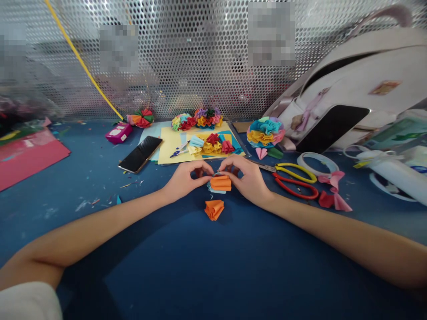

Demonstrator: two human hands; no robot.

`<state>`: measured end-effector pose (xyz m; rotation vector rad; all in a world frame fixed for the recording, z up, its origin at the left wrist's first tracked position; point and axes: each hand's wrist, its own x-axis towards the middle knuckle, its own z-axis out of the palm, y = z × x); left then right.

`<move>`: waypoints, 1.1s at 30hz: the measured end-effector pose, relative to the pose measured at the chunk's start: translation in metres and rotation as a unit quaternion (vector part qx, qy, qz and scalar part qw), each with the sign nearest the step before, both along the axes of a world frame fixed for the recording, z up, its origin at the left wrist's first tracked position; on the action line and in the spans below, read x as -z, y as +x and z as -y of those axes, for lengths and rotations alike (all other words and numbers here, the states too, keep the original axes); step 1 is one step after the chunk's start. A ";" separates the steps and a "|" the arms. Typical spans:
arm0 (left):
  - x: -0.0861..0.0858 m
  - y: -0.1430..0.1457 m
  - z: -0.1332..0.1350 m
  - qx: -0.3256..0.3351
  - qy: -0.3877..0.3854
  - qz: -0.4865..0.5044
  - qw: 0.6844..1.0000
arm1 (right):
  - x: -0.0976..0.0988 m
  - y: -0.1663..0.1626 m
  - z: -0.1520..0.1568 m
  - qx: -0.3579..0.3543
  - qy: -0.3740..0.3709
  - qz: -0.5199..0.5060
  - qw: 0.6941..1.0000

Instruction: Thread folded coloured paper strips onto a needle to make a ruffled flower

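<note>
The pleated orange paper piece point(220, 183) sits on the blue surface point(160, 249), between the left hand point(188, 178) and right hand point(245, 178) — both partly closed, fingertips apparently pinching its far edge. Item is light, soft and easily crushed; best held at the folded ends. Contact points are hidden behind the fingers — firmness of grip cannot be confirmed. A second orange piece point(214, 210) lies just nearer.

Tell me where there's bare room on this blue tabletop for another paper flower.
The biggest free patch of the blue tabletop lies below the loose orange paper ruffle. A smaller one, with paper scraps, lies between the black phone and the pink sheet. It's crowded around the yellow card and by the scissors.
</note>
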<state>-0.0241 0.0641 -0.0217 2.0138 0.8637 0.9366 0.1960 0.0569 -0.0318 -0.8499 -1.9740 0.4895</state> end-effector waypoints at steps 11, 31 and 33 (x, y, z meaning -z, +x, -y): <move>0.000 -0.001 0.003 -0.004 -0.023 0.003 1.000 | -0.005 -0.001 0.000 -0.083 -0.081 -0.031 0.993; -0.001 -0.003 0.005 0.024 -0.031 0.038 0.999 | -0.002 0.010 -0.021 -0.238 -0.336 -0.053 0.910; -0.001 -0.003 0.005 0.025 -0.024 0.036 0.999 | -0.002 0.010 -0.020 -0.234 -0.335 -0.050 0.911</move>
